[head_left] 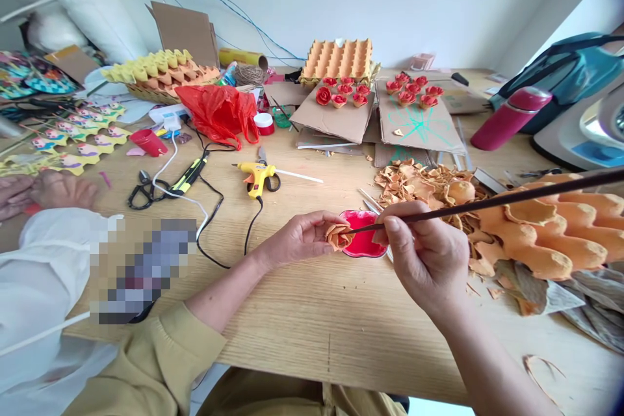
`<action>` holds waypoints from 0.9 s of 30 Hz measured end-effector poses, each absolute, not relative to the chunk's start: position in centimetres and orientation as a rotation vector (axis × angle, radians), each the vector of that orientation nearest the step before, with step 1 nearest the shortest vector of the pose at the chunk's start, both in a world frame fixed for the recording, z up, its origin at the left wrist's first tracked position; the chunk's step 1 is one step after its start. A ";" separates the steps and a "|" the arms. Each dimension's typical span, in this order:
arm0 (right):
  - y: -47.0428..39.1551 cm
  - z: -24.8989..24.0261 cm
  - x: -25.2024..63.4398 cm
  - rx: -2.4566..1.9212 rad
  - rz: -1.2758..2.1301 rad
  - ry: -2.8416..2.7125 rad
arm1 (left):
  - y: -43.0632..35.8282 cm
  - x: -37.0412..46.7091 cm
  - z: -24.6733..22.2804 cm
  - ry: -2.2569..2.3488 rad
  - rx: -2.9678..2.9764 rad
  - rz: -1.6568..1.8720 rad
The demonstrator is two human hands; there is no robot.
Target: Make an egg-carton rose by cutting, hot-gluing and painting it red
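My left hand pinches an unpainted orange rose made of egg-carton pieces, just left of a red dish of red paint. In my right hand is a long dark brush, held at a slant, its tip touching or very near the rose's petals. Behind, red-painted roses stand on a cardboard sheet, and more red roses stand on a second cardboard sheet.
Orange scraps and egg trays lie at right, near a pink bottle. A yellow glue gun, black-handled cutters, cables and a red bag are left. Another person's hands rest at far left.
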State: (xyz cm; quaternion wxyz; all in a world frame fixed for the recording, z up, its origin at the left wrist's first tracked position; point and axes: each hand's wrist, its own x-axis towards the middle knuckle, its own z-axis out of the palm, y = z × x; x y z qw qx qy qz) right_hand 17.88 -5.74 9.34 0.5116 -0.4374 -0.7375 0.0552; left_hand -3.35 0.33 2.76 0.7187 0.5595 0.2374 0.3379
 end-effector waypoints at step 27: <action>-4.5 5.6 20.7 -1.100 0.574 -1.525 | -0.3 -5.4 1.7 0.672 1.031 0.928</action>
